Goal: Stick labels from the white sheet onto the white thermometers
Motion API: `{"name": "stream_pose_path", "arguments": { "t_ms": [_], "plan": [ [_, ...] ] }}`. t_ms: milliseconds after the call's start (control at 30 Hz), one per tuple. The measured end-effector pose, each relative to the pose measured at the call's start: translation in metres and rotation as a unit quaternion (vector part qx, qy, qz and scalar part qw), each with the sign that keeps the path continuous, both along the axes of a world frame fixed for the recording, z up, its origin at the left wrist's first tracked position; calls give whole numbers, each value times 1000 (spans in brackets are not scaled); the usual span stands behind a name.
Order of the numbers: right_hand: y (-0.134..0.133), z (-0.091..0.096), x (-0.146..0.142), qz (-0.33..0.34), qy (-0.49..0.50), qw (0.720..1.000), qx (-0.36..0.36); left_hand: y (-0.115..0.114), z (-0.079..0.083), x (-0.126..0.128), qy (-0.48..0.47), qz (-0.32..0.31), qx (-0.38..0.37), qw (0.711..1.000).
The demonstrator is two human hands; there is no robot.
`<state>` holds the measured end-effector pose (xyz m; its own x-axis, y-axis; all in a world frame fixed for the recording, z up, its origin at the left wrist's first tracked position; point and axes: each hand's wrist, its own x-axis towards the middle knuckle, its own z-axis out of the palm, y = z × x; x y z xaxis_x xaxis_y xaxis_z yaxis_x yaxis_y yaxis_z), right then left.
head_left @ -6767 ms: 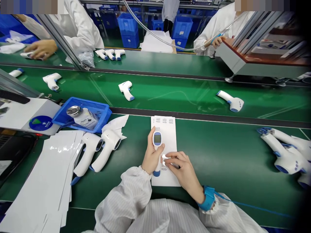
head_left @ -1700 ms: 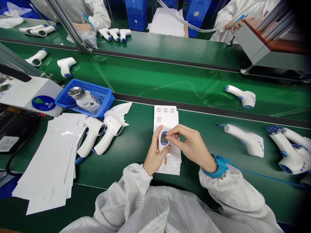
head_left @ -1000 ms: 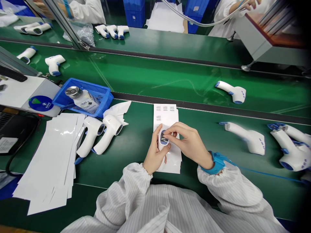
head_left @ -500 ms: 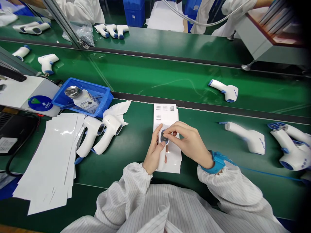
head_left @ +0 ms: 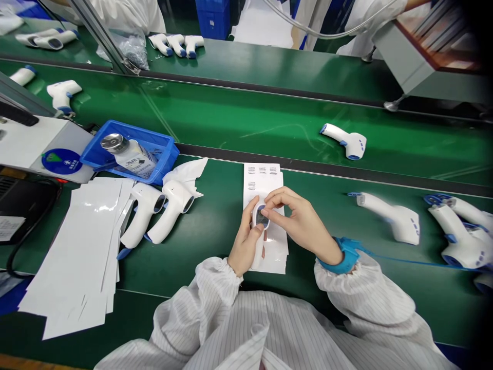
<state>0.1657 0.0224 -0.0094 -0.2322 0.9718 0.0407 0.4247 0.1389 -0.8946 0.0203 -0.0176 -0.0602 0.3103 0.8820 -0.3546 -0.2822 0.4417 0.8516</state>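
My left hand [head_left: 245,244] grips a white infrared thermometer [head_left: 259,228] upright by its handle, with the blue-rimmed display facing up. My right hand [head_left: 296,221] comes in from the right, thumb and fingertips pinched at the display's edge. Beneath both hands lies a white sheet of printed labels [head_left: 264,177] on the green bench. To the left, two more white thermometers [head_left: 173,210] lie beside a stack of glossy white film sheets [head_left: 73,252]. A blue wrist strap [head_left: 341,259] circles my right wrist.
A blue tray [head_left: 154,141] holds a metal-capped bottle [head_left: 129,156]. A green conveyor belt [head_left: 246,118] carrying thermometers [head_left: 344,141] runs beyond the bench. More thermometers [head_left: 460,231] lie at the right. Co-workers' white sleeves [head_left: 123,15] and blue bins [head_left: 213,20] stand behind.
The thermometer on the belt has moved left. My right hand's fingers have shifted slightly on the display, and the whole view has tilted a little.
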Motion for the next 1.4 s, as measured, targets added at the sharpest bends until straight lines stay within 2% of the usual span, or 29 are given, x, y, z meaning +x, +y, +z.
{"name": "stream_pose_path", "arguments": {
  "t_ms": [167,667,800,867,1033,1200,1300,1400],
  "plan": [
    [1,1,-4,-30,-12,999,-2,-2,-2,1,3,7,19,1000],
    [2,1,-8,-42,-33,999,0,-1,3,2,-1,12,7,1000],
    [1,0,-10,-49,-42,998,-26,3,11,5,4,46,17,999],
    [-1,1,-10,-61,-2,997,-41,5,18,6,29,73,26,997],
    [-9,11,-9,-47,173,981,-78,7,40,2,80,121,92,985],
    [-13,21,-13,-66,140,988,5,6,48,-3,120,131,179,968],
    [-14,25,-15,-65,92,992,55,5,47,-3,131,129,192,964],
    [-15,25,-16,-67,72,992,74,5,47,-3,128,126,185,966]
  ]
}}
